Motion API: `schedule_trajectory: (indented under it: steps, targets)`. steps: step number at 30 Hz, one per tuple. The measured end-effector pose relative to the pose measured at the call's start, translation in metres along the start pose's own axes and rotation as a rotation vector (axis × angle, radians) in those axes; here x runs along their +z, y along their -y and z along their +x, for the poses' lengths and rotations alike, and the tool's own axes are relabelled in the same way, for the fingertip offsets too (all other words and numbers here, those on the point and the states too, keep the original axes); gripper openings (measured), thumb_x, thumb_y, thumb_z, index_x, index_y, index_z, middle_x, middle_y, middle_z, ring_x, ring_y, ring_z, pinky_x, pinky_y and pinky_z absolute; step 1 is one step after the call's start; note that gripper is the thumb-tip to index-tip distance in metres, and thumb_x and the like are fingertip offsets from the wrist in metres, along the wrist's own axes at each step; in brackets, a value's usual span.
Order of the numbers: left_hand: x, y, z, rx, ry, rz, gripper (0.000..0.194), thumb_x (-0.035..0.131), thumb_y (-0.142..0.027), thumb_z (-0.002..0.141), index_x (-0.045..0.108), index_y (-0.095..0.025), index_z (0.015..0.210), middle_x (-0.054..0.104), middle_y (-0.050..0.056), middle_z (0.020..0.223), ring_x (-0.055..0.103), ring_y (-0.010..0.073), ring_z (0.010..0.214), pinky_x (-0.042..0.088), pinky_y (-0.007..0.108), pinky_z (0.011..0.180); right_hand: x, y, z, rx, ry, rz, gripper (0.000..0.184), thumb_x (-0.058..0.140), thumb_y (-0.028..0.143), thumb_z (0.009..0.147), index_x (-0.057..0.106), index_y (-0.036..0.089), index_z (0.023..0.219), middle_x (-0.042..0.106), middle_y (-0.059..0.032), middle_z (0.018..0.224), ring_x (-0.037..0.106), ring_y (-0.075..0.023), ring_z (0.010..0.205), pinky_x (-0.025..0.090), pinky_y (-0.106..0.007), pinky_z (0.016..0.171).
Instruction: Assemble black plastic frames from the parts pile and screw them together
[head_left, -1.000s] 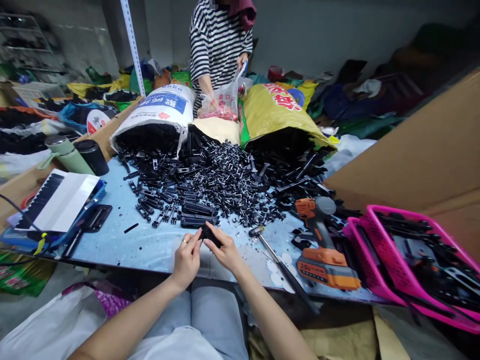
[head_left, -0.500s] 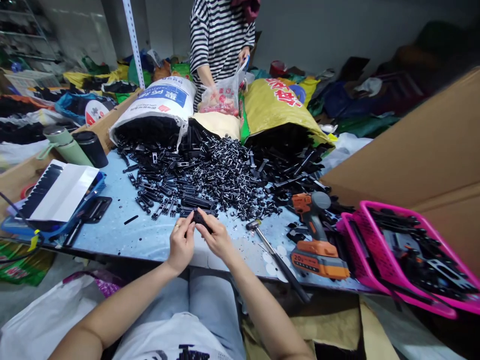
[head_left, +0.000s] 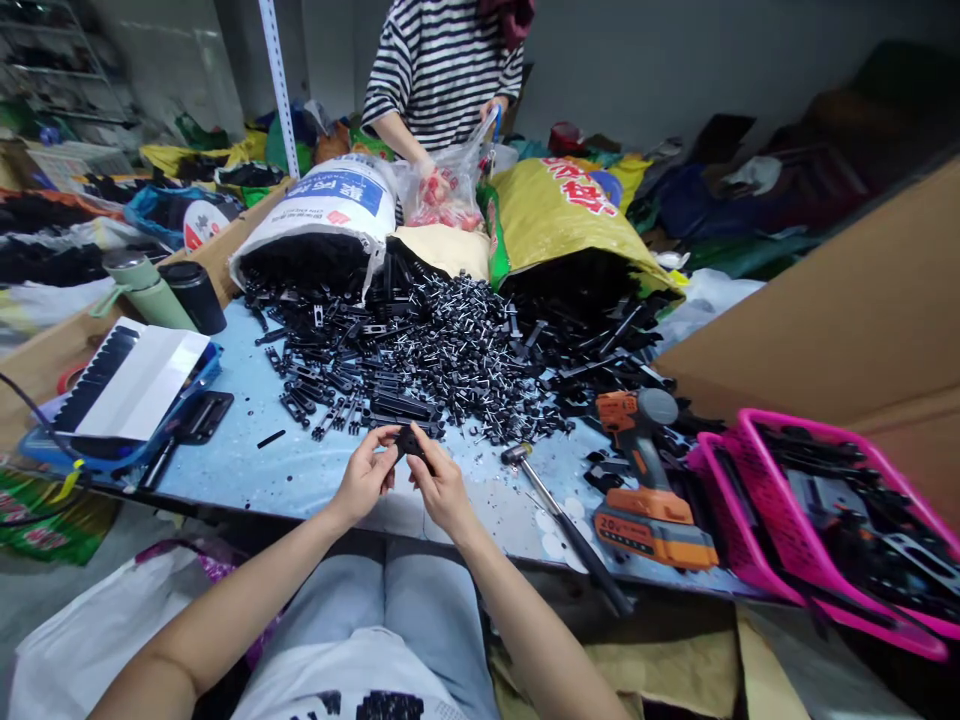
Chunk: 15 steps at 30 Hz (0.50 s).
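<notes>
Between my two hands, over the front part of the blue table [head_left: 247,470], is a small black plastic part [head_left: 407,442]. My left hand [head_left: 369,473] pinches it from the left, and my right hand [head_left: 437,478] grips it from the right, thumb and fingers closed. Fingers cover much of its shape. Just beyond my hands lie long black plastic pieces [head_left: 401,408]. Behind them spreads a heap of small black parts with shiny metal pins [head_left: 465,350]. To the right of my right hand a hammer [head_left: 566,525] rests on the table.
An orange cordless drill [head_left: 652,490] and pink baskets [head_left: 832,430] of black parts stand at right. A white sack [head_left: 330,200] and a yellow sack [head_left: 570,225] spill parts. At left are a blue tray [head_left: 202,375] and bottles [head_left: 150,295]. A person in stripes [head_left: 450,70] handles a plastic bag [head_left: 450,190].
My hands have turned the black part slightly, and my left fingers now reach further across it. The view has shifted a little. Across the table, the person's hand shows more clearly in the plastic bag.
</notes>
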<state>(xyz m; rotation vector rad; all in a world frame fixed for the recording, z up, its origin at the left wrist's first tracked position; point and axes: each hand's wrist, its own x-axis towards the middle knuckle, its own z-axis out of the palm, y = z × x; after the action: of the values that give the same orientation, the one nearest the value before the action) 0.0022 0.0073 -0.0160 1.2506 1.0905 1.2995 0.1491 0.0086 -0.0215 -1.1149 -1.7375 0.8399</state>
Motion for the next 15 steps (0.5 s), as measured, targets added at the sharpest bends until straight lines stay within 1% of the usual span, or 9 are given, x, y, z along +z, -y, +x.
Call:
schedule_trajectory:
  steps: [2, 3, 5, 7, 9, 10, 12, 14, 15]
  targets:
    - [0.000, 0.005, -0.003, -0.138, 0.121, -0.130, 0.046, 0.048, -0.054, 0.086, 0.049, -0.018, 0.113, 0.057, -0.002, 0.073, 0.045, 0.0044, 0.040, 0.032, 0.016, 0.036, -0.009, 0.001, 0.002, -0.014, -0.015, -0.021, 0.048, 0.042, 0.038, 0.093, 0.041, 0.025, 0.139, 0.055, -0.0034, 0.089, 0.053, -0.0070, 0.057, 0.050, -0.023, 0.060]
    - [0.000, 0.007, -0.006, -0.174, 0.171, -0.148, 0.046, 0.045, -0.056, 0.086, 0.048, -0.017, 0.111, 0.055, -0.004, 0.066, 0.042, 0.0043, 0.037, 0.028, 0.015, 0.035, -0.012, 0.002, 0.003, -0.010, -0.029, -0.018, 0.048, 0.042, 0.038, 0.093, 0.041, 0.025, 0.139, 0.055, -0.0034, 0.089, 0.052, -0.0071, 0.057, 0.050, -0.023, 0.060]
    - [0.002, 0.008, -0.009, -0.156, 0.188, -0.066, 0.044, 0.044, -0.055, 0.088, 0.049, -0.016, 0.108, 0.053, -0.005, 0.060, 0.041, 0.0050, 0.037, 0.030, 0.016, 0.036, -0.015, 0.006, 0.004, 0.018, -0.056, 0.008, 0.049, 0.041, 0.039, 0.093, 0.039, 0.025, 0.140, 0.055, -0.0039, 0.090, 0.052, -0.0069, 0.056, 0.050, -0.023, 0.058]
    - [0.004, 0.004, -0.010, -0.031, 0.086, 0.103, 0.040, 0.045, -0.048, 0.090, 0.052, -0.016, 0.113, 0.059, 0.000, 0.070, 0.050, 0.0077, 0.049, 0.041, 0.019, 0.046, -0.014, 0.009, 0.005, 0.046, -0.049, 0.039, 0.050, 0.040, 0.040, 0.093, 0.037, 0.025, 0.141, 0.055, -0.0057, 0.096, 0.052, -0.0067, 0.056, 0.050, -0.023, 0.057]
    - [0.008, -0.001, -0.008, 0.139, -0.032, 0.269, 0.038, 0.043, -0.041, 0.092, 0.052, -0.018, 0.120, 0.064, 0.007, 0.090, 0.060, 0.0133, 0.072, 0.050, 0.025, 0.066, -0.012, 0.011, 0.005, 0.057, -0.032, 0.061, 0.050, 0.039, 0.039, 0.094, 0.036, 0.025, 0.141, 0.055, -0.0068, 0.100, 0.053, -0.0066, 0.057, 0.051, -0.023, 0.057]
    - [0.011, -0.004, -0.007, 0.218, -0.053, 0.335, 0.038, 0.041, -0.038, 0.093, 0.052, -0.018, 0.124, 0.064, 0.009, 0.101, 0.062, 0.0162, 0.084, 0.050, 0.029, 0.075, -0.012, 0.011, 0.005, 0.054, -0.011, 0.071, 0.050, 0.039, 0.039, 0.094, 0.036, 0.025, 0.141, 0.055, -0.0067, 0.100, 0.053, -0.0064, 0.057, 0.051, -0.023, 0.057]
    - [0.014, -0.007, -0.005, 0.341, -0.026, 0.433, 0.039, 0.037, -0.033, 0.095, 0.050, -0.018, 0.129, 0.062, 0.011, 0.114, 0.059, 0.0195, 0.101, 0.047, 0.034, 0.088, -0.012, 0.012, 0.005, 0.037, 0.053, 0.079, 0.050, 0.041, 0.039, 0.093, 0.036, 0.026, 0.141, 0.055, -0.0058, 0.098, 0.052, -0.0060, 0.057, 0.051, -0.023, 0.058]
    - [0.016, -0.006, -0.005, 0.398, -0.010, 0.478, 0.041, 0.036, -0.030, 0.095, 0.047, -0.017, 0.133, 0.061, 0.012, 0.119, 0.058, 0.0199, 0.106, 0.046, 0.035, 0.093, -0.013, 0.012, 0.003, 0.024, 0.094, 0.075, 0.049, 0.042, 0.039, 0.093, 0.038, 0.026, 0.140, 0.054, -0.0049, 0.095, 0.052, -0.0059, 0.057, 0.051, -0.022, 0.057]
    - [0.016, -0.004, -0.006, 0.406, -0.031, 0.484, 0.041, 0.036, -0.029, 0.095, 0.046, -0.016, 0.133, 0.061, 0.013, 0.119, 0.058, 0.0197, 0.106, 0.046, 0.034, 0.093, -0.011, 0.012, 0.002, 0.027, 0.086, 0.076, 0.049, 0.042, 0.039, 0.093, 0.038, 0.026, 0.140, 0.054, -0.0048, 0.094, 0.052, -0.0060, 0.057, 0.051, -0.022, 0.057]
